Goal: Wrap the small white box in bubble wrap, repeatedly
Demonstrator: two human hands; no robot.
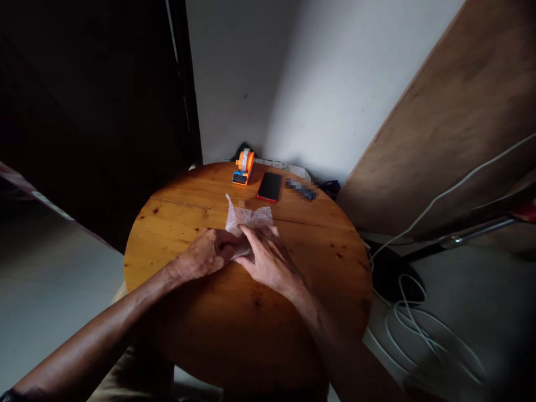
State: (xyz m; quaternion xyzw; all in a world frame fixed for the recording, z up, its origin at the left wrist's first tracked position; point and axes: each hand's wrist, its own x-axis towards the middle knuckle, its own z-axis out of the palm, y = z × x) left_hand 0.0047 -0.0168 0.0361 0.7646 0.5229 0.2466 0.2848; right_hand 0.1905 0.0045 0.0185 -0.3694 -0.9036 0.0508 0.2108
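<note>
A piece of bubble wrap (pixel 260 215) lies at the middle of the round wooden table, its far edge sticking up at the left corner. My left hand (pixel 208 252) is closed on the wrap's near left side, fingers curled. Over the right side lies my right hand (pixel 270 259), its thumb and fingers bent around the plastic and pressing on it. Whatever may be inside the wrap is hidden by the hands and folds.
Toward the back of the table (pixel 167 240) stand an orange tape dispenser (pixel 245 166), a red-edged phone (pixel 269 186) and a blurred dark object (pixel 301 188). A wall rises behind. White cable (pixel 412 318) coils on the floor at the right, beside a black stand base (pixel 393 273).
</note>
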